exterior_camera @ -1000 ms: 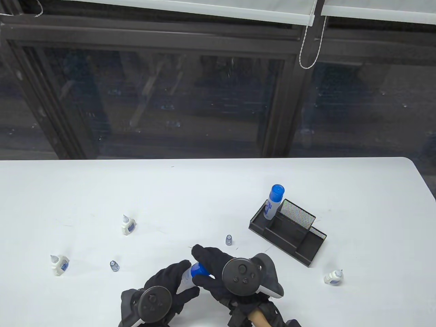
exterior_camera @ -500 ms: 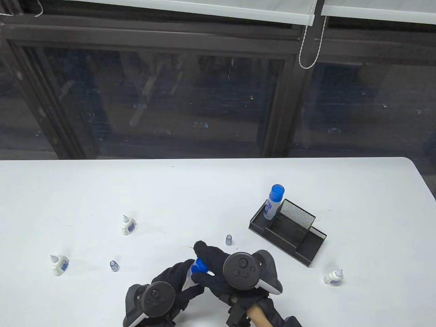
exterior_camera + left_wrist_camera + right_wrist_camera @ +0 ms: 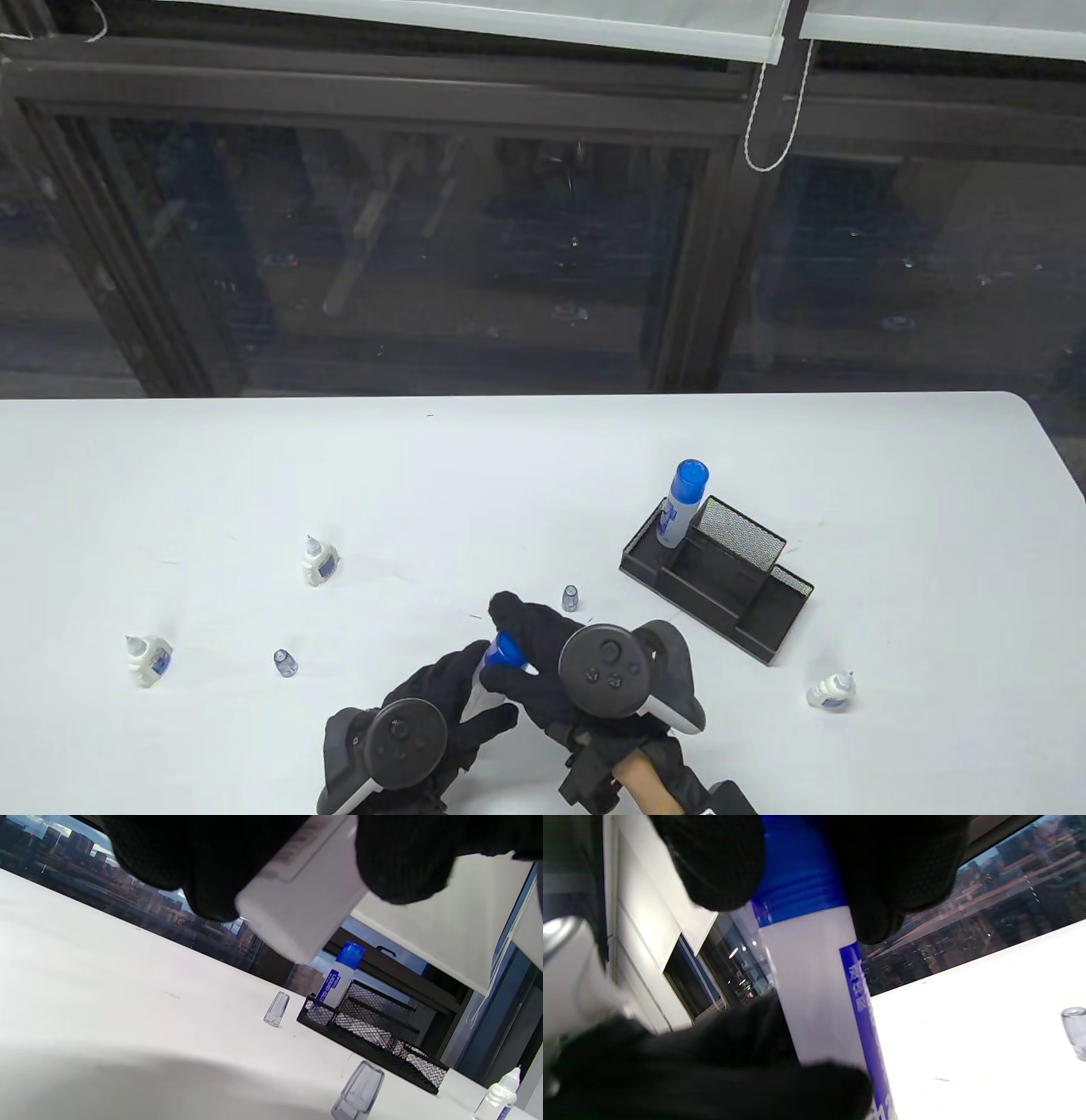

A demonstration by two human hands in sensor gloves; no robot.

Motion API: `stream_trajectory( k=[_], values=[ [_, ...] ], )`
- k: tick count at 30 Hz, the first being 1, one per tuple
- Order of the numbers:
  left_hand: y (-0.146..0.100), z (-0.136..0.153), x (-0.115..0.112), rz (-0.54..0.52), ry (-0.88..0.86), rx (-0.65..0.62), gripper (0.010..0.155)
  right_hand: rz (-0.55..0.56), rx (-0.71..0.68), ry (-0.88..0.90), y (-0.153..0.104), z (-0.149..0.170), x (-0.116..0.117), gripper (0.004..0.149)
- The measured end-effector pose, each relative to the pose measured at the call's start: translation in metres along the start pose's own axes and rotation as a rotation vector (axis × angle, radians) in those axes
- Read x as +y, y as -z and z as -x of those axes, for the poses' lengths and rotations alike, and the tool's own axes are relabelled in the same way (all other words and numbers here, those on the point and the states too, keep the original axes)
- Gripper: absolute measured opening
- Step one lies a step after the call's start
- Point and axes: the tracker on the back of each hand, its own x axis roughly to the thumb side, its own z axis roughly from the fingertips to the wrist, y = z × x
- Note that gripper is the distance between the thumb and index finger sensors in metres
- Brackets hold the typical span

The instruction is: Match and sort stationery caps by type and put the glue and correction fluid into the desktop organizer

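Both hands are near the front edge of the desk [image 3: 509,475], around its middle. Left hand [image 3: 441,696] grips the white body of a glue stick [image 3: 490,675], held tilted above the desk. Right hand [image 3: 543,658] has fingers curled round its blue cap [image 3: 506,651], which sits on the stick. Second glue stick [image 3: 681,501] stands upright in the back-left compartment of the black mesh organizer [image 3: 721,586], toward the right side of the desk. Two small clear caps lie loose: one [image 3: 570,598] just beyond the right hand, one [image 3: 285,662] to the left. Three small correction fluid bottles, uncapped: one [image 3: 318,560] left of centre, one [image 3: 148,658] near the left edge, one [image 3: 831,689] front right of the organizer.
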Motion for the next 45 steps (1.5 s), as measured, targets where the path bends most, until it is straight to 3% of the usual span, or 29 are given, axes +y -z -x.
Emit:
stream_trajectory(
  k=[6, 11, 22, 37, 42, 45],
  values=[
    [-0.003, 0.014, 0.007, -0.022, -0.016, 0.027, 0.071, 0.159, 0.173, -0.135, 0.007, 0.028, -0.056, 0.068],
    [-0.003, 0.017, 0.007, -0.002, 0.006, 0.04, 0.071, 0.249, 0.309, -0.277, 0.021, 0.058, -0.077, 0.07],
    [-0.001, 0.019, 0.005, 0.026, 0.02, 0.057, 0.071, 0.187, 0.473, -0.42, 0.067, 0.123, -0.055, 0.069],
    [0.0, 0.018, 0.002, 0.056, 0.044, 0.06, 0.07, 0.078, 0.526, -0.422, 0.076, 0.152, -0.03, 0.069],
    [0.0, 0.019, 0.003, 0.058, 0.047, 0.063, 0.07, 0.069, 0.543, -0.408, 0.076, 0.153, -0.031, 0.068],
    [0.0, 0.019, 0.003, 0.06, 0.058, 0.064, 0.071, 0.123, 0.535, -0.395, 0.074, 0.146, -0.04, 0.068]
  ],
)
